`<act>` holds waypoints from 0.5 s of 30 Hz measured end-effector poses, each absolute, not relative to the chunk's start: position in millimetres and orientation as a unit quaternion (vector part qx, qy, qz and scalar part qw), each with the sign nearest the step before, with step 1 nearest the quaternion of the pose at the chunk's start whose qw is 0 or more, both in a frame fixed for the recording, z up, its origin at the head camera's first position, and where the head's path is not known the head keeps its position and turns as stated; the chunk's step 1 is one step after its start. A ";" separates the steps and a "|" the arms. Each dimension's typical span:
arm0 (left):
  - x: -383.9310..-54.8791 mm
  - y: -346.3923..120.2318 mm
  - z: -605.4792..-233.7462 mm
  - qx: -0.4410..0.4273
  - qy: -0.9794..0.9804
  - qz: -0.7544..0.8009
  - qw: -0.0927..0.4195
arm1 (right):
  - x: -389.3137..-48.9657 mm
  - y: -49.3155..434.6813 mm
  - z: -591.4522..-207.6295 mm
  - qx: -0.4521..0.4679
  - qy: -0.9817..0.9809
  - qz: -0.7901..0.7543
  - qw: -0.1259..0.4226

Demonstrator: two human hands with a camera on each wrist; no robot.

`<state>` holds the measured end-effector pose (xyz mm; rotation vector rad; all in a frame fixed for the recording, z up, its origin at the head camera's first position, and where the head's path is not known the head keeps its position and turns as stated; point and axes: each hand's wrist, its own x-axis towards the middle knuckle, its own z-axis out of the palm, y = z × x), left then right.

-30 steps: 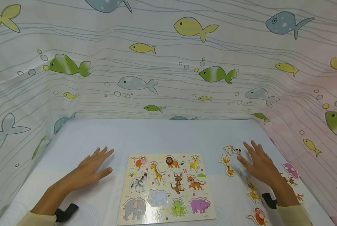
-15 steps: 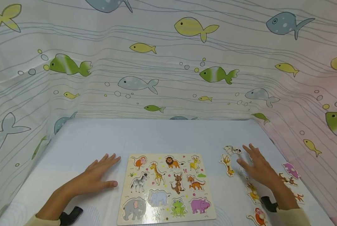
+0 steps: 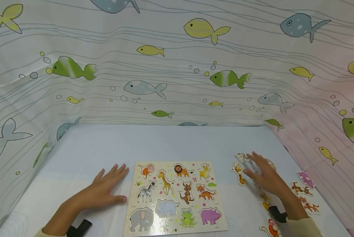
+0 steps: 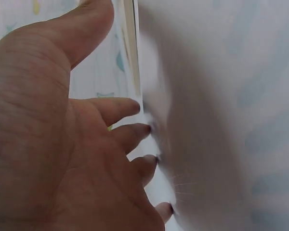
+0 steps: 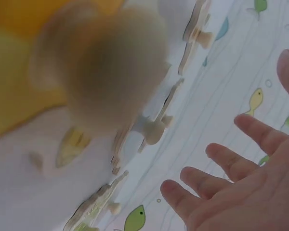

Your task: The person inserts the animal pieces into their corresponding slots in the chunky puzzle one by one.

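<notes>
My left hand [image 3: 104,189] lies spread, palm down, left of the wooden animal puzzle board [image 3: 165,164], its thumb right at the board's edge. In the left wrist view its fingertips [image 4: 156,159] meet the white tabletop. Above the loose pieces on the right hovers my right hand [image 3: 264,176], fingers parted and nothing between them. Nearest to its fingers are the zebra piece [image 3: 241,158] and the giraffe piece [image 3: 238,174]; the hand partly hides other pieces. In the right wrist view, several pieces show round wooden knobs [image 5: 151,131], with the fingers beside them.
Farther right lie a purple hippo piece [image 3: 306,179], a kangaroo piece [image 3: 301,188] and a tiger piece [image 3: 309,204]. A yellow deer piece [image 3: 264,200] and a monkey piece [image 3: 272,227] lie nearer the front. A fish-patterned curtain [image 3: 177,65] surrounds the table [image 3: 165,141].
My left hand has moved right and toward the front, up to the board. My right hand has shifted left toward the zebra and giraffe pieces, uncovering the kangaroo and tiger pieces.
</notes>
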<state>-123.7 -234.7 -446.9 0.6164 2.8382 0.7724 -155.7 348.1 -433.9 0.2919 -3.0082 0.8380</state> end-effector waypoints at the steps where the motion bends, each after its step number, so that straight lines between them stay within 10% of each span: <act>1: -123.5 -234.2 -447.5 0.204 0.943 0.254 0.069 | -155.9 347.8 -434.2 0.097 -0.959 0.266 0.004; 15: -121.6 -230.8 -450.6 0.208 0.945 0.243 0.071 | -158.8 345.8 -441.7 0.136 -0.948 0.288 -0.011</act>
